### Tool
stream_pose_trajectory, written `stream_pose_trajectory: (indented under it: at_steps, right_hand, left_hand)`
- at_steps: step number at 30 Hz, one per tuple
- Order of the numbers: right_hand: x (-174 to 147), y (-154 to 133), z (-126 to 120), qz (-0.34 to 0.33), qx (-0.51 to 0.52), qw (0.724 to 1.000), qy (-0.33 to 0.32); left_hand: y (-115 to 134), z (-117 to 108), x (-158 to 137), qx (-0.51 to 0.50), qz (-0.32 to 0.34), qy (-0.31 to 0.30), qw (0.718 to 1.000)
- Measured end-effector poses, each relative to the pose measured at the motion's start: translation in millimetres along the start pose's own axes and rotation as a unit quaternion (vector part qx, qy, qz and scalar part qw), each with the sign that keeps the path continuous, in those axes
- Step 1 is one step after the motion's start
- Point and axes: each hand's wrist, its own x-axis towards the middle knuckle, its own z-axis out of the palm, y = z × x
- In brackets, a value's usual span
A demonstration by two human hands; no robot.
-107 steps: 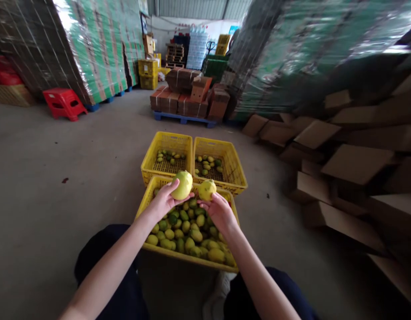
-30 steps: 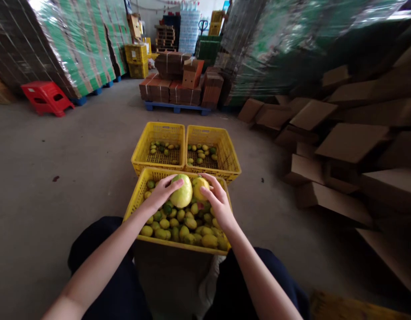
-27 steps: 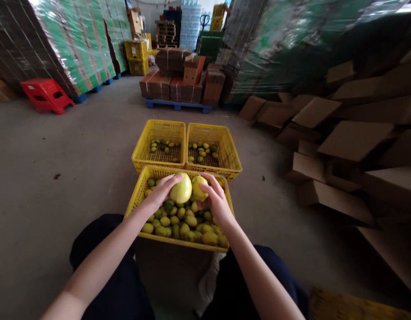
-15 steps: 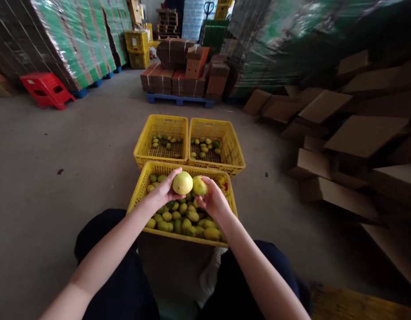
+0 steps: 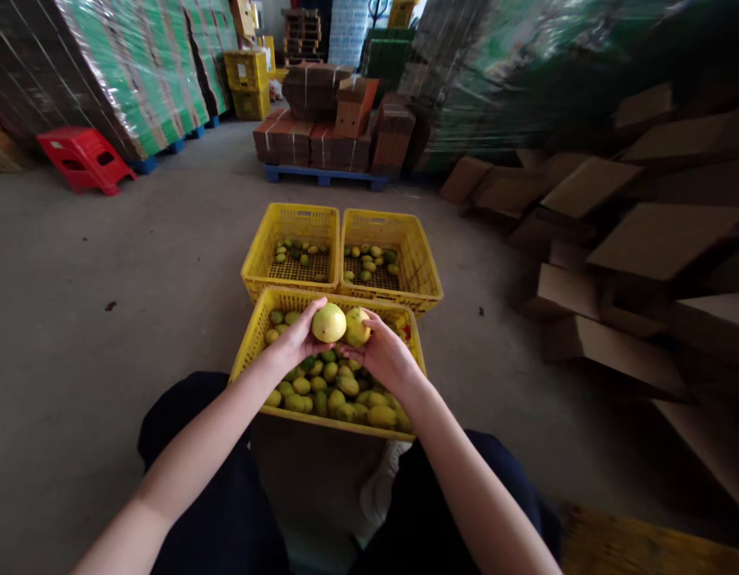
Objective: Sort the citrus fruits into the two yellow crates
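Above the near yellow crate (image 5: 256,326), my left hand (image 5: 295,340) is closed around a pale yellow lemon (image 5: 329,323), with its rounded end facing me. Just to the right, my right hand (image 5: 388,356) grips a second lemon (image 5: 357,327), yellow-green and marked with darker patches. The two lemons are side by side, touching or nearly so. Below both hands, many yellow and green lemons (image 5: 336,402) fill the near crate; my hands and forearms hide some of them.
Behind stand two more yellow crates, left (image 5: 248,267) and right (image 5: 432,267), each with several lemons. Flattened cardboard (image 5: 312,146) is stacked on a blue pallet (image 5: 324,177). Cardboard boxes (image 5: 590,188) lie heaped at right. A red stool (image 5: 86,160) is at left.
My right hand has turned its lemon and brought it slightly left, closer to the other one. The left hand still holds its lemon in nearly the same place.
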Motion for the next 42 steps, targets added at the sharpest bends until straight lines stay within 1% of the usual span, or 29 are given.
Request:
stream_pose_trajectory:
  at_steps: [2,5,7,9,11,12,14,16,17,18,20,22,24,25,26,28,30,31,32,33,34,36,38,40,42]
  right_hand:
    - [0.7,2.2,-0.7,-0.034,-0.017,0.999,-0.009]
    - [3.3,11.0,-1.3,-0.058,-0.062,0.996,-0.008]
    - [5.4,18.6,0.1,-0.074,-0.093,0.993,-0.009]
    - [7.5,25.1,3.0,-0.083,-0.099,0.992,-0.01]
    - [9.0,29.2,6.3,-0.061,-0.082,0.995,-0.021]
    - [9.5,30.3,7.5,-0.042,-0.072,0.996,-0.03]
    - [9.8,31.1,8.7,-0.014,-0.064,0.997,-0.043]
    - [9.0,30.4,8.3,-0.007,-0.06,0.997,-0.04]
    - [8.2,29.5,7.8,-0.004,-0.053,0.998,-0.04]
    - [7.1,28.1,7.3,0.0,-0.041,0.998,-0.043]
    - [4.2,23.9,6.5,0.017,0.002,0.998,-0.057]
    - [0.3,18.1,6.4,0.025,0.06,0.995,-0.079]
    - [-4.4,12.2,6.5,0.017,0.103,0.988,-0.115]
    - [-6.9,9.8,6.4,0.011,0.116,0.984,-0.138]
    - [-9.3,8.1,6.3,0.007,0.124,0.979,-0.16]
    - [-13.8,6.8,5.9,0.005,0.136,0.971,-0.195]
    - [-17.6,8.3,5.7,-0.003,0.144,0.966,-0.215]
    - [-19.1,9.6,5.8,-0.009,0.144,0.965,-0.221]
    - [-20.4,10.8,6.2,-0.017,0.143,0.964,-0.223]
    - [-21.3,11.8,6.7,-0.024,0.141,0.965,-0.22]
    - [-21.7,12.4,7.3,-0.03,0.137,0.967,-0.214]
    - [-20.8,11.6,7.9,-0.039,0.129,0.971,-0.196]
    - [-17.4,8.8,7.2,-0.062,0.122,0.977,-0.164]
    - [-12.5,4.9,5.1,-0.106,0.098,0.984,-0.102]
    - [-8.2,1.2,2.3,-0.182,0.035,0.983,-0.013]
  left_hand:
    - [-1.8,-1.7,0.9,0.045,0.061,0.01,0.997]
    - [-5.3,-1.4,0.4,0.126,0.143,0.023,0.981]
    - [-7.3,0.1,-0.2,0.171,0.193,0.026,0.966]
    - [-9.2,1.7,-1.0,0.218,0.251,0.025,0.943]
    - [-11.3,2.7,-2.9,0.281,0.292,0.036,0.914]
    - [-12.7,3.2,-4.6,0.318,0.301,0.046,0.898]
    - [-16.0,3.9,-9.3,0.385,0.308,0.061,0.868]
    - [-19.3,4.1,-14.2,0.417,0.314,0.05,0.851]
    - [-20.2,3.6,-15.9,0.416,0.317,0.034,0.852]
    - [-20.4,2.6,-16.6,0.403,0.318,0.016,0.858]
    - [-17.8,-1.4,-14.9,0.362,0.31,-0.01,0.879]
    - [-11.5,-7.6,-9.7,0.335,0.311,0.004,0.889]
    - [-3.5,-14.1,-3.8,0.328,0.314,0.027,0.89]
    - [0.2,-16.7,-1.6,0.326,0.304,0.021,0.895]
    - [3.4,-18.6,-0.3,0.319,0.282,-0.003,0.905]
    - [7.4,-19.6,-1.0,0.296,0.216,-0.096,0.926]
    - [8.6,-17.7,-4.7,0.272,0.17,-0.188,0.928]
    - [8.7,-16.3,-6.8,0.262,0.163,-0.215,0.926]
    - [8.6,-15.0,-8.6,0.253,0.167,-0.228,0.925]
    - [8.7,-14.0,-9.6,0.244,0.179,-0.227,0.926]
    - [8.9,-13.5,-9.8,0.234,0.197,-0.213,0.928]
    - [9.9,-14.0,-8.0,0.215,0.244,-0.169,0.93]
    - [11.2,-15.6,-5.1,0.199,0.305,-0.13,0.922]
    - [12.1,-17.1,-3.8,0.192,0.365,-0.111,0.904]
    - [12.3,-17.6,-5.3,0.199,0.415,-0.103,0.882]
